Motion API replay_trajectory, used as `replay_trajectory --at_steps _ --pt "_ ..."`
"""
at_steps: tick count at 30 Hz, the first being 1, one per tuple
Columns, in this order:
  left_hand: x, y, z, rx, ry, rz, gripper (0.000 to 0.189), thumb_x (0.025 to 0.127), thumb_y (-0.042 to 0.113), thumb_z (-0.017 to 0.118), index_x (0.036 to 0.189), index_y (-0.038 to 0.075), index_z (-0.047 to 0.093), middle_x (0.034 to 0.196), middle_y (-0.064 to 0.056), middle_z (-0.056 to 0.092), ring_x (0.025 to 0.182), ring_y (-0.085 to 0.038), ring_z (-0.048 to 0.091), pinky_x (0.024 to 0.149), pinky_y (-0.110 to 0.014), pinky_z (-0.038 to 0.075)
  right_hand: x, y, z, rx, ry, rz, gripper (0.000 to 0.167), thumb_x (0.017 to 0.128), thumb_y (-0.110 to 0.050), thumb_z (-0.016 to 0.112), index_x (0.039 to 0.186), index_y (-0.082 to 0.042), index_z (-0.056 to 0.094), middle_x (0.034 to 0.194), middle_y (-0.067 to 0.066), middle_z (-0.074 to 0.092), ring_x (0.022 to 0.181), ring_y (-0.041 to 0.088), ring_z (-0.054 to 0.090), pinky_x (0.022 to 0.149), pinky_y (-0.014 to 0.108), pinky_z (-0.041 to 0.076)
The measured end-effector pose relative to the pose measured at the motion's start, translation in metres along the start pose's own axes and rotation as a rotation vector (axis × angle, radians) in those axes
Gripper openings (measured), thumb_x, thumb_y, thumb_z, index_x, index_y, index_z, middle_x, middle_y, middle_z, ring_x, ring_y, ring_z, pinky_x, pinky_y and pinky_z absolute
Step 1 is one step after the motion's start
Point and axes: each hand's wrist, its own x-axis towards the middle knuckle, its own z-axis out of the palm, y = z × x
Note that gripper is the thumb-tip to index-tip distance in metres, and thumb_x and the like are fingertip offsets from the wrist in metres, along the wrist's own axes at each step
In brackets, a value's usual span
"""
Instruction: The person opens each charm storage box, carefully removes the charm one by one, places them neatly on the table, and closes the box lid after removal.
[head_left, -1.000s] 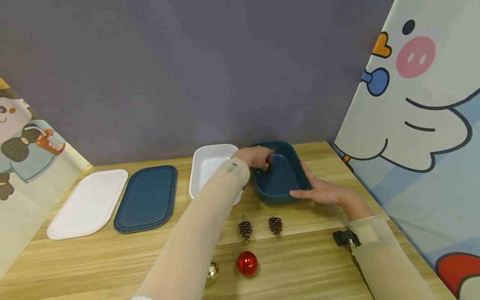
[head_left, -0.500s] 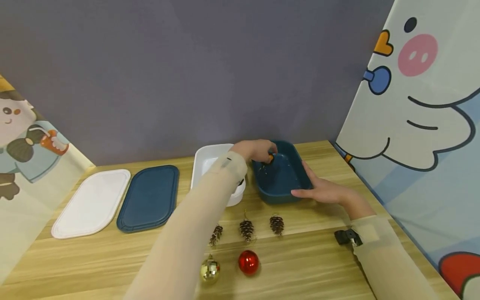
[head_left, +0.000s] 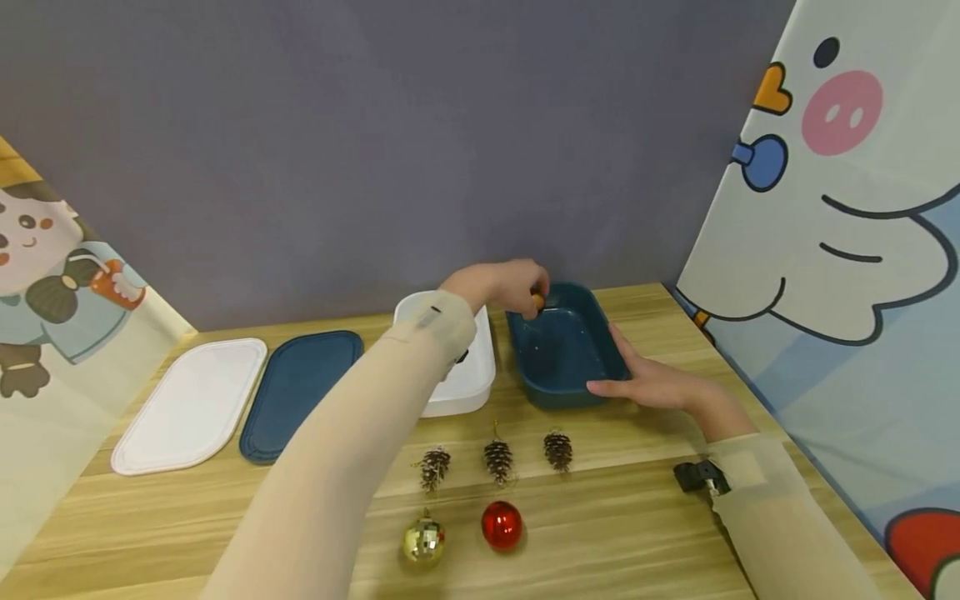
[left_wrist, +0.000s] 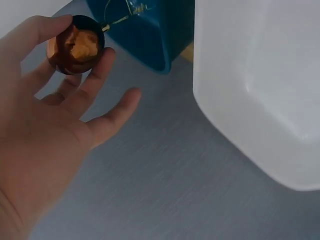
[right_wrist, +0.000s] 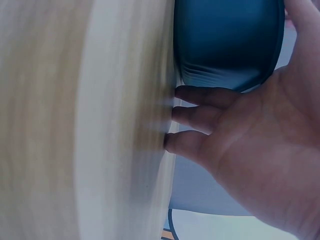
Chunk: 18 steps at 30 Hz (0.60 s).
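My left hand (head_left: 517, 283) is over the back left rim of the dark blue container (head_left: 562, 398). Thumb and fingers pinch a shiny copper-orange bauble (left_wrist: 80, 47), whose gold cap and thin gold string (left_wrist: 120, 20) reach toward the container. Along the container's right side lies my right hand (head_left: 648, 383), thumb at the front right corner. Its fingers (right_wrist: 197, 117) are extended against the outside, tips down by the tabletop. The white container (head_left: 468, 396) stands just left of the blue one, partly hidden by my left arm.
Three pine cones (head_left: 498, 460) lie in a row in front of the containers. Nearer are a gold mirrored bauble (head_left: 423, 540) and a red bauble (head_left: 502, 525). A white lid (head_left: 191, 408) and a blue lid (head_left: 300, 387) lie at left. A grey wall (head_left: 337, 167) stands behind.
My left hand has risen from inside the blue container toward its back left rim, still pinching the bauble. The left forearm has shifted left, uncovering a pine cone and the gold bauble. My right hand stays.
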Motion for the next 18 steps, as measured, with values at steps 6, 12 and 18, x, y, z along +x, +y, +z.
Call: replay_trajectory --at_steps 6,12,18 --pt "-0.013 0.008 -0.008 0.066 -0.057 -0.042 0.047 0.101 0.025 0.075 0.141 0.013 0.055 0.135 -0.005 0.059 0.110 -0.019 0.059 0.097 -0.035 0.052 0.001 -0.003 -0.001 -0.005 -0.004 0.013 0.121 0.100 -0.064 0.063 0.163 -0.029 -0.034 0.177 0.023 -0.019 0.160 0.060 0.006 0.122 0.079 0.024" --pt "-0.025 0.006 -0.004 0.025 -0.002 0.018 0.047 0.098 0.025 0.079 0.138 0.019 0.056 0.132 -0.002 0.060 0.110 -0.020 0.062 0.094 -0.035 0.055 0.001 -0.002 0.000 -0.012 -0.005 0.002 0.121 0.100 -0.062 0.064 0.164 -0.028 -0.033 0.177 0.023 -0.020 0.160 0.060 0.004 0.121 0.080 0.024" --pt "-0.033 -0.003 0.009 -0.046 0.110 0.071 0.055 0.095 0.017 0.082 0.145 0.015 0.059 0.140 -0.007 0.062 0.124 -0.023 0.060 0.103 -0.037 0.055 0.000 -0.001 0.001 -0.015 0.005 -0.005 0.122 0.100 -0.062 0.065 0.164 -0.028 -0.033 0.177 0.023 -0.019 0.160 0.060 0.005 0.121 0.080 0.024"
